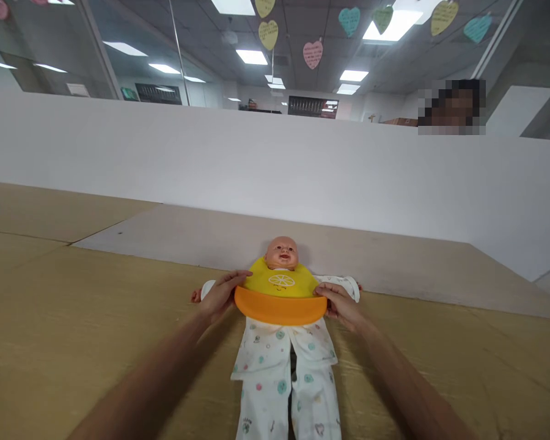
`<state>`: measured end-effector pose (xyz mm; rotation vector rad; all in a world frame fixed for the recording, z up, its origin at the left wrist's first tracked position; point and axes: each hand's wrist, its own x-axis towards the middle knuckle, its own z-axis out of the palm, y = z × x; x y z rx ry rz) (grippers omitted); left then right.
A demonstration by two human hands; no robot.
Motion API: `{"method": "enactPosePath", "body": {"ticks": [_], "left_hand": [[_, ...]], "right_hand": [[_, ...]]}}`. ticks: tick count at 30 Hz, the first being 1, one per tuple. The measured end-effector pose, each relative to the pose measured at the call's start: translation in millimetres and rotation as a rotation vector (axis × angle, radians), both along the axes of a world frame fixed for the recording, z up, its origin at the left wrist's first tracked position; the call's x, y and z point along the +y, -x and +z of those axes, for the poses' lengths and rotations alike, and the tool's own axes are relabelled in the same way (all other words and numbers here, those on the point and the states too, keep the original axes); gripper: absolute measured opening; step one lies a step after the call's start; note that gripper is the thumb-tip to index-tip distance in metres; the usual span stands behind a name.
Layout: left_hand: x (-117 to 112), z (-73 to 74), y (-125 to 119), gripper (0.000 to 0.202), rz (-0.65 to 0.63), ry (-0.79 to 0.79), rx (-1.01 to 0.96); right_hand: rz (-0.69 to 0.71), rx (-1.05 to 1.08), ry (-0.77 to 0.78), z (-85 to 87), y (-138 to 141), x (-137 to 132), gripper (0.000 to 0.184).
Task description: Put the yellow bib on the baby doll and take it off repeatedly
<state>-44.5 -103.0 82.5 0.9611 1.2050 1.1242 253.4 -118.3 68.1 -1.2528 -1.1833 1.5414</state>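
Observation:
A baby doll (282, 249) lies on its back, dressed in a white patterned top and trousers (282, 391). Over its chest lies a yellow bib (261, 278) with a white citrus-slice print and an orange catch pocket (279, 308) along the bottom. My left hand (222, 294) grips the bib's left edge near the pocket. On the opposite edge, my right hand (341, 302) pinches the pocket's corner between thumb and fingers. The doll's sleeved arms stretch out to both sides, partly behind my hands. How the bib is fastened at the neck is hidden.
The doll rests on a tan floor covering (119, 342), its head towards a grey strip (394, 260) before a white low wall (256, 165). Above the wall is glass with heart-shaped notes (313, 54). A person (453, 110) with a blurred head is beyond it, right.

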Motion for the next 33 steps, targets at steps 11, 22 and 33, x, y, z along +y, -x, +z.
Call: {"method": "enactPosePath", "body": {"ticks": [11, 22, 33], "left_hand": [[-11.1, -34.9, -15.4, 0.035, 0.002, -0.106, 0.112], [-6.3, -39.6, -13.6, 0.034, 0.026, -0.123, 0.162], [-14.9, -34.2, -11.5, 0.037, 0.005, -0.111, 0.109]], "right_hand": [[0.067, -0.119, -0.064, -10.4, -16.4, 3.8, 0.038], [0.072, -0.052, -0.059, -11.5, -13.6, 2.9, 0.034], [0.109, -0.134, -0.051, -16.3, -19.0, 5.1, 0.036]]}}
